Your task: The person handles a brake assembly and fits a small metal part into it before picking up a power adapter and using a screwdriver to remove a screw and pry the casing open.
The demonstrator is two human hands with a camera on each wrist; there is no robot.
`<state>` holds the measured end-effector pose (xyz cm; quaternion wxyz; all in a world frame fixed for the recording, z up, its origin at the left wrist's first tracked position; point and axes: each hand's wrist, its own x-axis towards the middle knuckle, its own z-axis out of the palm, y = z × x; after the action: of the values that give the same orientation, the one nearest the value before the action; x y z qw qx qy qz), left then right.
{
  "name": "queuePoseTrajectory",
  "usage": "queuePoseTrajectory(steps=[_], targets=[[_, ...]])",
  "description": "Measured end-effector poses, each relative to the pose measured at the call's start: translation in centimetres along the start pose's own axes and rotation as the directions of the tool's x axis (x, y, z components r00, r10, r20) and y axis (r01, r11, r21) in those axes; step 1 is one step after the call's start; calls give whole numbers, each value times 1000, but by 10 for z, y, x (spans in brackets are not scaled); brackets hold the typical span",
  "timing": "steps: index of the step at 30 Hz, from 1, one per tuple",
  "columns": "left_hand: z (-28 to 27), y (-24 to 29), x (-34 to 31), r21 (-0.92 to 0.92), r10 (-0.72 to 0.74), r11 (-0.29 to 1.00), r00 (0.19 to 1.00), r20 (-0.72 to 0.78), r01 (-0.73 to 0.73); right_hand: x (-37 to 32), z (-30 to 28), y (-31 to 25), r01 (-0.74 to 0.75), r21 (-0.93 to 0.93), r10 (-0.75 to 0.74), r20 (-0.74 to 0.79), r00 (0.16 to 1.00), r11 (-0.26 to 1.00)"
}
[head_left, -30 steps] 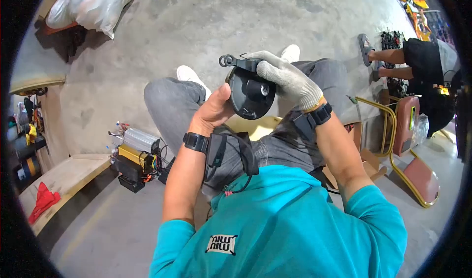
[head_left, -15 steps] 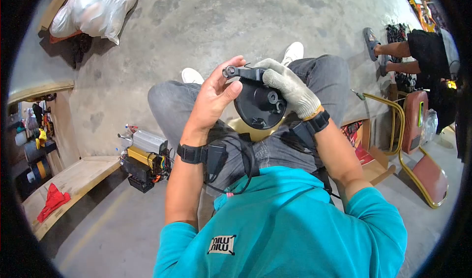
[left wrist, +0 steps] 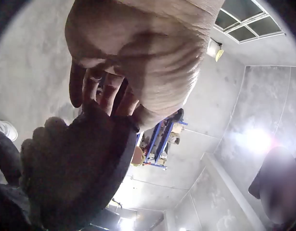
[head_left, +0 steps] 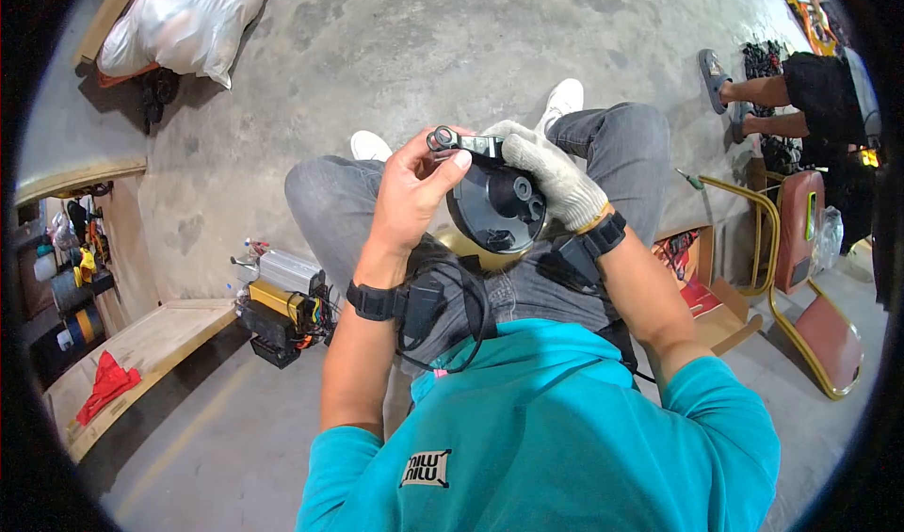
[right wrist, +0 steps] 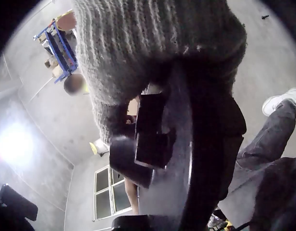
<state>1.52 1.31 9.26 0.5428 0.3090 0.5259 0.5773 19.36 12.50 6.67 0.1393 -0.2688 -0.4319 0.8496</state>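
A black round housing (head_left: 480,217) is held up over the lap, its hollow-looking face with a small round boss turned to the head camera. Along its top edge runs a lever arm (head_left: 476,144) with a ring at its left end. The bare left hand (head_left: 410,198) pinches the arm near that ring between thumb and fingers. On the right, the gloved right hand (head_left: 556,179) grips the housing's upper right edge, fingers behind it. The right wrist view shows the glove (right wrist: 162,38) over the housing's rim; in the left wrist view the housing is dark.
Below the housing, a yellowish surface (head_left: 471,249) shows between the thighs. A silver box and yellow-black electrical units (head_left: 278,301) lie at left beside a wooden board (head_left: 141,344) with a red cloth. At right are an open carton (head_left: 720,315), a gold-framed chair (head_left: 772,249) and another person's legs (head_left: 767,108).
The left hand has left the housing's left edge and moved up to the lever arm, where it now pinches the ring end. The housing has shifted slightly right and down; the gloved hand keeps its grip.
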Motion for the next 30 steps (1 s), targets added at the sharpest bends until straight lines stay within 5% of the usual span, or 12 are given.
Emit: queuePoseTrajectory(steps=[9, 14, 21, 23, 30], targets=[[17, -7, -8, 60, 51, 998, 959, -279, -35, 2, 3, 10, -51, 12, 52, -62, 997, 999], [24, -17, -9, 279, 228, 952, 892, -390, -121, 1, 5, 13, -107, 15, 108, -84, 991, 994], [30, -15, -16, 544, 423, 820, 831, -363, -180, -1, 12, 15, -60, -8, 59, -131, 990, 998], [33, -15, -18, 707, 539, 686, 773, -335, -171, -1, 14, 15, -54, 19, 57, -147, 988, 998], [34, -18, -24, 716, 545, 679, 765, -343, -163, -4, 14, 15, -78, -75, 64, -171, 983, 994]])
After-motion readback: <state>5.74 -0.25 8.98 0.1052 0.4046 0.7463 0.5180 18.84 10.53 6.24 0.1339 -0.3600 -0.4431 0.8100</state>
